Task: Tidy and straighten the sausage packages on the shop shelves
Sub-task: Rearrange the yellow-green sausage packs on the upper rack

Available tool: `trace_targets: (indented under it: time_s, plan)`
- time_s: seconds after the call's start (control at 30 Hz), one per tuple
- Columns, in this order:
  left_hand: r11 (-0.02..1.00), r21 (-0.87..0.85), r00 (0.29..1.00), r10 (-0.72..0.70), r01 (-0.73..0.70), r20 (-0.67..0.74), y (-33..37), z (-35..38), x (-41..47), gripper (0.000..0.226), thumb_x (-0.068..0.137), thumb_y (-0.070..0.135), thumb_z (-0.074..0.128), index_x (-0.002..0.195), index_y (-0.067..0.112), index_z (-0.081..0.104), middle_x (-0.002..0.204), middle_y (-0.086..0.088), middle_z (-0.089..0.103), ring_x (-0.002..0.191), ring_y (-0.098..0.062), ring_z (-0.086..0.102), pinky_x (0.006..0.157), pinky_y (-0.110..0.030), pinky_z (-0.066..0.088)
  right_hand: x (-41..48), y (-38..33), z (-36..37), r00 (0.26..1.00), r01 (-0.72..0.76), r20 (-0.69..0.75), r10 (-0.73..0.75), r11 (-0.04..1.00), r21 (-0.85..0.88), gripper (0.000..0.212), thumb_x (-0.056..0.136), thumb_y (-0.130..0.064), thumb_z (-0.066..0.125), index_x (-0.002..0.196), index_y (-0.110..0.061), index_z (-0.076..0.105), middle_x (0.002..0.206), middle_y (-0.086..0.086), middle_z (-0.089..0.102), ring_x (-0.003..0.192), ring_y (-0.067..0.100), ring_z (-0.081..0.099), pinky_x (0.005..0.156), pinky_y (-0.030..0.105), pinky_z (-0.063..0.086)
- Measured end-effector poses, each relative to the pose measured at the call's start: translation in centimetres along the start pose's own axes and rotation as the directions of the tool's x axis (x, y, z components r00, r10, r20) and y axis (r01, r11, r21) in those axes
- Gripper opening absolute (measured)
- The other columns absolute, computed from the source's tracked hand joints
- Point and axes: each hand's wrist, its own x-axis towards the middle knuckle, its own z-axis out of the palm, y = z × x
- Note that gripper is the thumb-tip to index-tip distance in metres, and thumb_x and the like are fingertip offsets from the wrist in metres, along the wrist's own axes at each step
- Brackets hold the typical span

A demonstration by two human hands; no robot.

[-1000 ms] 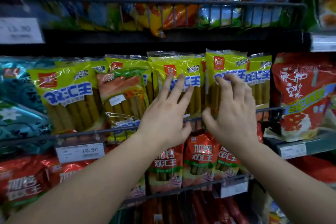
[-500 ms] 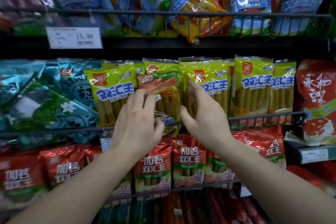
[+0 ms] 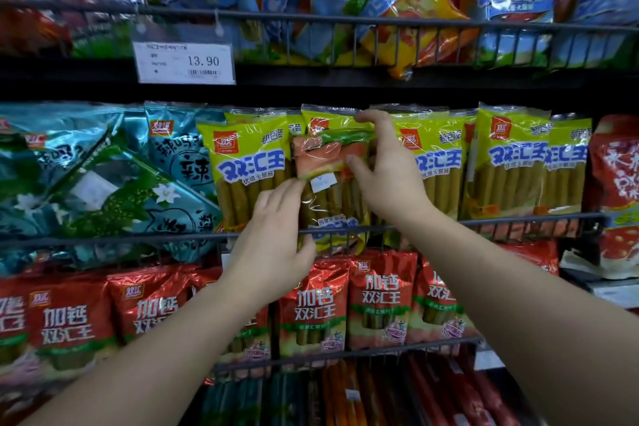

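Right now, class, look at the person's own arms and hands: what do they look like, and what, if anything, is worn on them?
The left forearm and the right forearm are both bare to the frame edge; no sleeve shows. The left hand and the right hand wear no gloves, and no ring, watch or bracelet is visible.

On the middle shelf a row of sausage packs [image 3: 508, 162] stands behind the wire rail [image 3: 518, 217]. One loose pack [image 3: 328, 162] sits in front of that row, between my hands. My left hand [image 3: 273, 239] holds its lower left edge and my right hand [image 3: 387, 180] its upper right. Bags [image 3: 86, 183] lie left of the row, and more packs [image 3: 380, 301] stand on the shelf below.
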Motion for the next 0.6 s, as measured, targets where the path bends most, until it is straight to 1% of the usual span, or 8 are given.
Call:
trace_targets:
  time_s: [0.1,0.2,0.23,0.33,0.4,0.5,0.53,0.6]
  plan:
    - [0.983,-0.173,0.998,-0.064,0.06,-0.017,0.6,-0.3,-0.1,0.072,0.092,0.023,0.058,0.153,0.025,0.019,0.15,0.008,0.032,0.138,-0.011,0.031,0.114,-0.036,0.033,0.3,-0.3,-0.6,0.999,-0.025,0.032,0.023,0.998,0.063,0.057,0.093,-0.015,0.064,0.139,-0.036,0.037,0.084,-0.005,0.056,0.068,0.017,0.052,0.061,0.038,0.048]
    - [0.957,-0.265,0.991,-0.131,0.121,-0.019,1.0,-0.5,-0.2,0.073,0.094,0.025,0.06,0.154,0.027,0.017,0.144,0.008,0.037,0.129,-0.012,0.042,0.108,-0.038,0.041,0.1,-1.2,-1.3,0.999,0.029,-0.014,-0.028,0.997,0.065,0.06,0.095,-0.018,0.06,0.145,-0.036,0.034,0.123,-0.002,0.056,0.092,0.012,0.05,0.077,0.033,0.046]
    - [0.949,-0.284,0.989,-0.15,0.141,-0.011,1.1,-0.5,-0.2,0.074,0.094,0.026,0.06,0.154,0.028,0.016,0.144,0.009,0.037,0.127,-0.011,0.044,0.107,-0.037,0.042,0.2,-1.6,-1.7,0.997,0.057,-0.047,-0.055,0.997,0.051,0.057,0.096,-0.02,0.059,0.145,-0.034,0.036,0.13,-0.002,0.053,0.099,0.008,0.047,0.081,0.028,0.043]
    - [0.91,-0.377,0.983,-0.184,0.169,-0.004,1.0,-0.5,-0.3,0.072,0.094,0.027,0.061,0.153,0.028,0.02,0.143,0.012,0.04,0.119,-0.004,0.046,0.101,-0.029,0.043,0.6,-3.2,-3.4,0.977,0.107,-0.189,-0.095,0.993,0.055,0.041,0.096,-0.022,0.059,0.136,-0.025,0.047,0.126,-0.004,0.053,0.103,0.0,0.044,0.078,0.008,0.037]
    - [0.862,-0.467,0.974,-0.226,0.196,-0.009,1.2,-0.8,-0.2,0.07,0.092,0.032,0.065,0.151,0.029,0.027,0.13,0.013,0.05,0.114,-0.005,0.051,0.097,-0.029,0.046,0.7,-3.8,-4.5,0.959,0.099,-0.278,-0.06,0.987,0.13,0.033,0.096,-0.02,0.06,0.127,-0.021,0.051,0.12,-0.005,0.056,0.104,0.001,0.049,0.082,0.002,0.037]
    - [0.762,-0.596,0.948,-0.319,0.252,-0.007,1.7,-1.0,0.0,0.069,0.086,0.039,0.071,0.144,0.032,0.036,0.11,0.021,0.054,0.109,-0.006,0.057,0.094,-0.043,0.053,0.2,-3.9,-5.4,0.937,0.008,-0.34,0.083,0.966,0.259,0.024,0.094,-0.022,0.063,0.116,-0.026,0.052,0.11,-0.01,0.059,0.104,0.007,0.058,0.087,0.018,0.047]
    - [0.717,-0.645,0.937,-0.35,0.264,-0.006,1.8,-1.0,0.1,0.069,0.084,0.039,0.072,0.143,0.032,0.037,0.111,0.022,0.054,0.109,-0.005,0.057,0.094,-0.045,0.053,-0.1,-3.8,-5.5,0.928,-0.027,-0.343,0.146,0.944,0.328,0.022,0.094,-0.023,0.064,0.111,-0.03,0.052,0.106,-0.014,0.059,0.101,0.006,0.06,0.086,0.021,0.051]
    - [0.593,-0.755,0.909,-0.418,0.28,0.01,2.1,-1.1,0.2,0.069,0.082,0.037,0.074,0.142,0.031,0.04,0.126,0.017,0.052,0.11,-0.006,0.058,0.096,-0.043,0.053,-0.6,-3.3,-5.3,0.902,-0.099,-0.331,0.277,0.879,0.467,0.021,0.092,-0.026,0.066,0.103,-0.038,0.052,0.104,-0.015,0.061,0.098,0.006,0.063,0.084,0.034,0.057]
